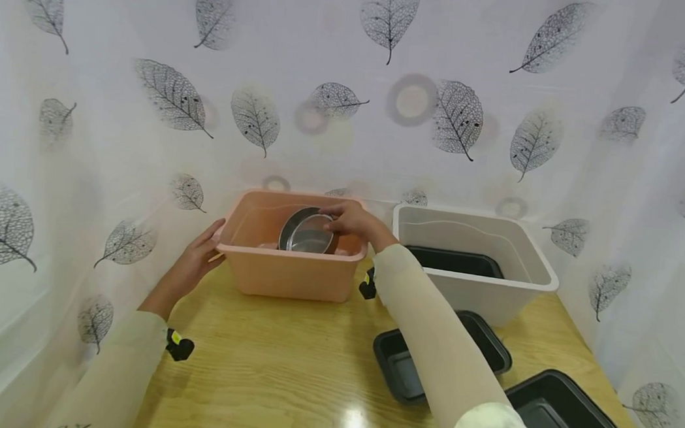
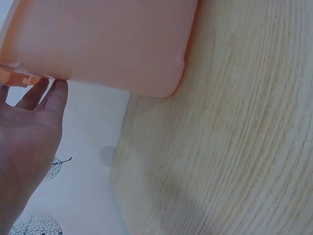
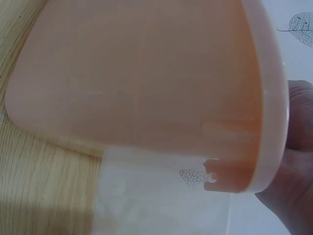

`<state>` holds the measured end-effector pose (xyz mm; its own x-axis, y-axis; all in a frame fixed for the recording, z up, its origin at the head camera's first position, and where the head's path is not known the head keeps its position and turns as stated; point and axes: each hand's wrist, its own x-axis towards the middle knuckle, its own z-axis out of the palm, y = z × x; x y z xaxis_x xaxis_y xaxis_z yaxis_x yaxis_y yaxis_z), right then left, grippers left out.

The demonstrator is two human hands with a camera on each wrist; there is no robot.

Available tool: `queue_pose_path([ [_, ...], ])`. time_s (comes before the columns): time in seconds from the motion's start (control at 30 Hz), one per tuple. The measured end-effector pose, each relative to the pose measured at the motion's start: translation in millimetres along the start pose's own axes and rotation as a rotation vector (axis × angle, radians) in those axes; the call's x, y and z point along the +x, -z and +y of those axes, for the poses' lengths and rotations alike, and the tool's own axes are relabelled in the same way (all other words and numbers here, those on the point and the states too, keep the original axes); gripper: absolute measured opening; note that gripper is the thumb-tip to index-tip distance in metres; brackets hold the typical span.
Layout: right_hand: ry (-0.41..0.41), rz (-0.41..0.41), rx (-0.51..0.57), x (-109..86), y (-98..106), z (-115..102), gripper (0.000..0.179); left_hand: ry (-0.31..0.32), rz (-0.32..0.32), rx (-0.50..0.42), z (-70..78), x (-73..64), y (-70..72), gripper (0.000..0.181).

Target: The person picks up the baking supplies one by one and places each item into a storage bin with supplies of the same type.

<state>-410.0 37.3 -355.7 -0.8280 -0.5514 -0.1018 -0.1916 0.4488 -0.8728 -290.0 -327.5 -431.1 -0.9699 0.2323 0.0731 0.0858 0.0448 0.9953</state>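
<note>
A peach plastic bin (image 1: 291,276) stands on the table in the head view. My left hand (image 1: 198,255) holds its left end at the rim; in the left wrist view the fingertips (image 2: 59,90) sit under the rim. Inside the bin, my right hand (image 1: 351,219) grips the right edge of a round metal cake pan (image 1: 310,233), which is tilted up with its hollow towards me. In the right wrist view the bin's wall (image 3: 146,73) fills most of the picture and hides the pan, with part of the right hand (image 3: 298,142) showing beyond the rim.
To the right stands a light grey bin (image 1: 479,294) with a black pan (image 1: 460,262) in it. Two dark loaf pans (image 1: 400,368) (image 1: 490,341) lie in front, partly under my right forearm. A larger dark rectangular pan (image 1: 572,411) lies near the table's right edge. A leaf-patterned curtain surrounds the table.
</note>
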Motion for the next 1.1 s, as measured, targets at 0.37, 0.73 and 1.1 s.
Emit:
queue_pose_path([
  [0.37, 0.022, 0.0, -0.034, -4.0, -1, 2, 0.05, -0.007, -0.006, 0.002, 0.1, 0.6, -2.3, 0.064],
  [0.73, 0.158, -0.001, -0.081, -21.4, 8, 1, 0.056, 0.0, 0.01, 0.0, 2.6, -1.3, -3.6, 0.064],
  [1.1, 0.173, 0.03, -0.041, -51.8, 32, 3, 0.058, 0.001, 0.025, 0.014, 1.7, 0.1, -2.7, 0.065],
])
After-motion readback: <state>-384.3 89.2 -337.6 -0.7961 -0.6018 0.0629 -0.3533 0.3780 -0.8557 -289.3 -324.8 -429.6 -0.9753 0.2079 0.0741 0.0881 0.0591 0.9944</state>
